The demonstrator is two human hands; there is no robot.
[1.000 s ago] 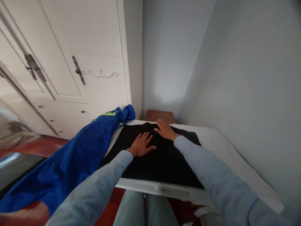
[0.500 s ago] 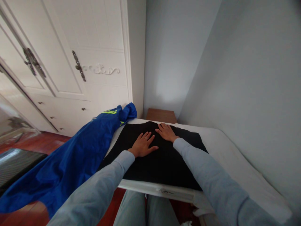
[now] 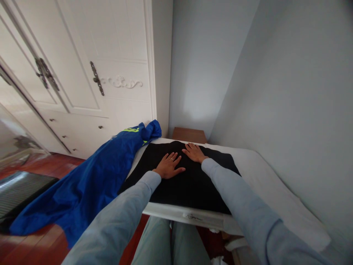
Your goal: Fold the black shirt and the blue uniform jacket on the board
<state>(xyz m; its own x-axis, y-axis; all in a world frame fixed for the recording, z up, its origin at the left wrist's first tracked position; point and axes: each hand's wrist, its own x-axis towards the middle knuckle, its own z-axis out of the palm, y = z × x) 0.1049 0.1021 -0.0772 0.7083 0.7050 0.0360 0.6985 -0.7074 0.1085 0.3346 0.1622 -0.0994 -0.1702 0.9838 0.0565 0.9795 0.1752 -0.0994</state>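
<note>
Cloth (image 3: 190,189), black and laid nearly flat, covers the left and middle part of a white-covered counter (image 3: 264,173), its near side running along the counter's near edge and its far side close to the far edge. The person's left hand (image 3: 168,166) rests palm down toward the middle of the fabric, fingers spread and thumb out to the right. The right hand (image 3: 193,152) lies palm down near the far edge, its fingers slightly parted and angled toward the far left. Neither hand pinches anything. The step in hand looks like smoothing; the next move would call for flat palms and light, even pressure outward, without dragging the near side askew. The long axis seems to run left to right along the counter, though the slanting view and dark fabric leave its true shape, and any front or top end, uncertain. A blue garment (image 3: 96,180) with yellow-green stripes drapes off the counter's left end toward the red-brown floor (image 3: 41,246).
</note>
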